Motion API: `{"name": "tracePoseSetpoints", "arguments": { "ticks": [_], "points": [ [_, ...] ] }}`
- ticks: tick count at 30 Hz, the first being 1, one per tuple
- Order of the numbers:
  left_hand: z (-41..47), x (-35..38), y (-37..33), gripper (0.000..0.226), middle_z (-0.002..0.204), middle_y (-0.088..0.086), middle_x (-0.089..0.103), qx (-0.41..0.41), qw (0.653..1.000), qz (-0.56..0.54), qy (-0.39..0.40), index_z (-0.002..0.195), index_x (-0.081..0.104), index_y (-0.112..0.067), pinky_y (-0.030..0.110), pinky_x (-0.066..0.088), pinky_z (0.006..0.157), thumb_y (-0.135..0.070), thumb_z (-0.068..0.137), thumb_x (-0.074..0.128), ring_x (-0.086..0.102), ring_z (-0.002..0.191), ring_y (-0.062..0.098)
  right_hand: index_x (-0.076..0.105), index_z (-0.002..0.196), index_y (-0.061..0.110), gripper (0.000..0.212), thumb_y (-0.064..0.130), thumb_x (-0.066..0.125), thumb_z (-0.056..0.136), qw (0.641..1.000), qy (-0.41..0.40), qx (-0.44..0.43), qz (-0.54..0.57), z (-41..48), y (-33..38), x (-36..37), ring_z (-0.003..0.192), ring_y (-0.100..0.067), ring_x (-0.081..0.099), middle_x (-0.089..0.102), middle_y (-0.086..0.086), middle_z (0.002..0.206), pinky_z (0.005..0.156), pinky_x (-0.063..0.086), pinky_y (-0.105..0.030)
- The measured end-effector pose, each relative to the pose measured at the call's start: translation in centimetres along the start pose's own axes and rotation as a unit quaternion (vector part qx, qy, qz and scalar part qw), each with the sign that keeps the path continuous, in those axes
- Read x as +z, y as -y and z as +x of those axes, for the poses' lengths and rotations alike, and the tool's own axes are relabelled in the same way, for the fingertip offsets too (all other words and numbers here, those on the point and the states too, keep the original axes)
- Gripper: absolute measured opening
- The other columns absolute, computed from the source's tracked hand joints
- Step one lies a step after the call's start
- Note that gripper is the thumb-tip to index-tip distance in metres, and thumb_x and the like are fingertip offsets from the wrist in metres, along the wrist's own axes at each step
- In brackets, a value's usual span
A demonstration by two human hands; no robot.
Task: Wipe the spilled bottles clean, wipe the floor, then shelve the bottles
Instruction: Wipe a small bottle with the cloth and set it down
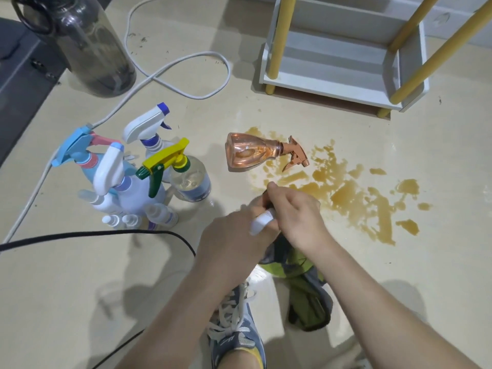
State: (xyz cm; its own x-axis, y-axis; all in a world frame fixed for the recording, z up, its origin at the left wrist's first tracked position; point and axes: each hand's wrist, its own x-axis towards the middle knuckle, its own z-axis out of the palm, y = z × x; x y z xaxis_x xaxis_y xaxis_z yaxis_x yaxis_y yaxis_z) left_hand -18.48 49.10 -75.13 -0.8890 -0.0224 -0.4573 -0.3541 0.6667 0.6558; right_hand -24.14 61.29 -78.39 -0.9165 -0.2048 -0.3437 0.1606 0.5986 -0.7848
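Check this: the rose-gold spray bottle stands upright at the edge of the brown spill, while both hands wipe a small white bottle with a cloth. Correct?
No: in the head view the rose-gold spray bottle lies on its side at the edge of the brown spill. The left hand and right hand do wipe a small white bottle with a cloth.

1. This looks like a room in a home, seen low down: a smooth cream floor carries everything.
2. A small white shelf rack with yellow posts stands toward the floor's far right corner.
3. Household spray bottles cluster at the left.
4. A white cable loops past a big smoky water bottle at the far left.
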Motion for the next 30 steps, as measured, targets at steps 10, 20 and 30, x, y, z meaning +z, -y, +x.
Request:
{"name": "tracePoseSetpoints", "arguments": {
  "ticks": [10, 20, 30],
  "points": [
    [1.3, -1.7, 3.6, 0.039, 0.089, -0.010, 0.072, -0.062, 0.972, -0.224, -0.015, 0.092, 0.072, -0.035, 0.030, 0.058, 0.076, -0.023, 0.060, 0.091, 0.066, 0.076, 0.004, 0.050, 0.132, 0.016, 0.067, -0.010, 0.071, 0.074, 0.933, 0.286, 0.031, 0.219, 0.5, -1.1, -6.1, 0.127, -0.004, 0.054, 0.056, 0.004, 0.138, 0.091, 0.052, -0.021],
    [0.9, -1.8, 3.3, 0.050, 0.086, -0.018, 0.073, 0.035, 0.991, -0.125, -0.014, 0.094, 0.073, -0.043, 0.026, 0.056, 0.079, -0.018, 0.054, 0.092, 0.066, 0.082, -0.004, 0.066, 0.078, 0.020, 0.055, 0.070, 0.046, 0.090, 0.953, 0.298, -0.030, 0.049, -0.2, -2.2, -2.5, 0.059, -0.031, 0.043, 0.051, -0.019, 0.067, 0.065, 0.043, -0.042],
    [1.1, -1.5, 3.6, 0.056, 0.093, -0.016, 0.067, 0.160, 0.985, -0.016, 0.068, 0.114, 0.065, -0.044, 0.029, 0.050, 0.076, -0.038, 0.062, 0.084, 0.061, 0.088, 0.002, 0.068, 0.112, -0.002, 0.058, 0.041, 0.081, 0.075, 0.833, 0.547, 0.080, -0.003, 1.7, -0.6, -5.0, 0.105, -0.039, 0.066, 0.070, -0.022, 0.114, 0.099, 0.050, -0.050]
  ]
}}
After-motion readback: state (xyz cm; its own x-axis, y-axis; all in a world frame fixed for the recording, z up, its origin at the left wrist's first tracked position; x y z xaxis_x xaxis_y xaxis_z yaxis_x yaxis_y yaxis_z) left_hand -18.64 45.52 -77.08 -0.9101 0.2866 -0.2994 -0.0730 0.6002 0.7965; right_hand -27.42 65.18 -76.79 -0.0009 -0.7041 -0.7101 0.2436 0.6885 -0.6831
